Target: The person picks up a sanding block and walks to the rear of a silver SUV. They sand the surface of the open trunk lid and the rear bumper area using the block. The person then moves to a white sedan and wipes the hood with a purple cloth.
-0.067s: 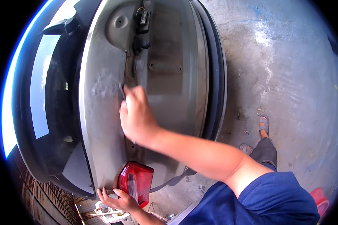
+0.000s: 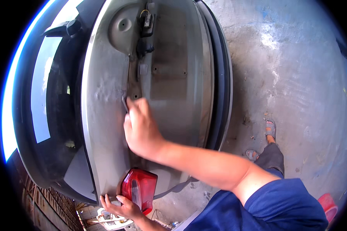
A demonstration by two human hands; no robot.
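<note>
My right hand is closed on a thin dark strip, whose kind I cannot make out. The strip's end touches the grey-beige tailgate of a car, beside the long recess down its middle. A dull, scuffed patch lies just beyond that end. At the tailgate's near edge my left hand rests with its fingers spread, next to a red tail light. My right forearm reaches across the lower part of the panel.
To the left is the dark rear window with a wiper. A lamp housing with a wire sits in the recess. The black bumper borders the concrete floor. A pink plastic thing stands at lower right.
My right hand has slid a little toward me along the panel with the strip, uncovering a hole in the recess. My left hand stays in place.
</note>
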